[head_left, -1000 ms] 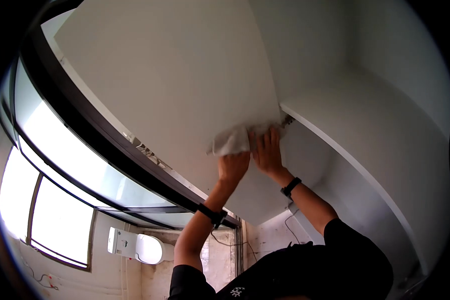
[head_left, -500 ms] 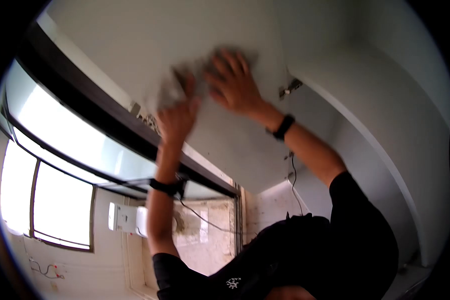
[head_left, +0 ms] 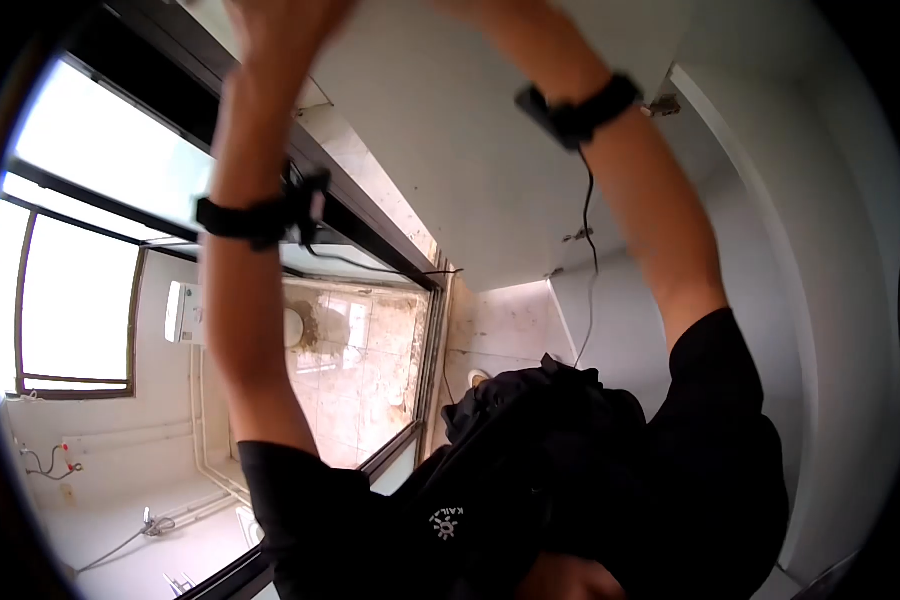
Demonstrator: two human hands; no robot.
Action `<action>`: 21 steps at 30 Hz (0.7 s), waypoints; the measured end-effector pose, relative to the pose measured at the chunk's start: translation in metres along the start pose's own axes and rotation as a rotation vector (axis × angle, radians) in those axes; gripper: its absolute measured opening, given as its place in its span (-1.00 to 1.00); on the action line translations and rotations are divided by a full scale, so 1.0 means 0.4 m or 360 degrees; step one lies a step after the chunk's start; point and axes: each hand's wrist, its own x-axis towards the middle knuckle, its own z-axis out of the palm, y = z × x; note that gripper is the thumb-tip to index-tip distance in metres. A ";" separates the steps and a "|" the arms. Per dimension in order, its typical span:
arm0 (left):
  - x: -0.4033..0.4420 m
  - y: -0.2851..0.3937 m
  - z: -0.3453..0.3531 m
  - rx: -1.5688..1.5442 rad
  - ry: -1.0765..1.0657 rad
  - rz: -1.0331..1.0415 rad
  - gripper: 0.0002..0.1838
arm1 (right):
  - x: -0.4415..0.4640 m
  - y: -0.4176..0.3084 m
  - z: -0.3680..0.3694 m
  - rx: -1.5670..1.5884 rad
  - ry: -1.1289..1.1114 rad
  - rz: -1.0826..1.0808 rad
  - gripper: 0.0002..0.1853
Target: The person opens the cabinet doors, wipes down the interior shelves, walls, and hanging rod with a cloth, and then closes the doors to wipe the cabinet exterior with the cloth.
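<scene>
Both arms reach up past the top of the view, beside a pale cabinet door (head_left: 470, 170). Only the back part of my left hand (head_left: 290, 25) shows at the top edge; its fingers are out of sight. My right hand is cut off by the top edge, with just the wrist and forearm showing. Each wrist wears a black band (head_left: 605, 105) with a cable. The cloth does not show now.
The cabinet's side panel (head_left: 750, 170) and metal hinges (head_left: 662, 105) are at the right. On the left are a dark-framed glass partition, a window (head_left: 78, 300), a white toilet (head_left: 182, 312) and a tiled floor (head_left: 340, 370).
Both hands have moved up along the door and mostly out of the top of the view. The cloth has left the view too. The camera's view has shifted, showing more floor.
</scene>
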 end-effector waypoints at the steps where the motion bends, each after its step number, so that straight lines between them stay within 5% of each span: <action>1: -0.108 0.010 -0.003 -0.0309 -0.0211 0.0005 -0.37 | -0.104 -0.027 -0.030 0.0198 -0.0416 0.0126 -0.53; 2: -0.208 0.019 -0.007 -0.0621 -0.0412 0.0017 -0.38 | -0.185 -0.049 -0.063 0.0387 -0.0825 0.0255 -0.50; 4: -0.362 0.054 -0.062 -0.0853 -0.0303 0.0130 -0.41 | -0.303 -0.104 -0.160 0.0227 -0.0966 0.0108 -0.49; 10: -0.849 0.197 -0.233 -0.1301 -0.1220 0.0243 -0.34 | -0.768 -0.213 -0.413 0.0625 -0.1684 0.0091 -0.55; 14: -0.966 0.236 -0.295 -0.1430 -0.1564 0.0339 -0.27 | -0.814 -0.209 -0.521 0.0731 -0.1938 0.0314 -0.52; 18: -0.966 0.274 -0.324 -0.1514 -0.1377 0.0555 -0.24 | -0.822 -0.198 -0.596 0.0592 -0.1955 0.0439 -0.51; 19: -0.908 0.283 -0.340 -0.1548 -0.1163 0.0558 -0.48 | -0.820 -0.186 -0.618 0.0572 -0.1944 0.0452 -0.51; 21: -0.850 0.322 -0.338 -0.1583 -0.1176 0.0557 -0.57 | -0.790 -0.152 -0.648 0.0368 -0.1622 0.0629 -0.43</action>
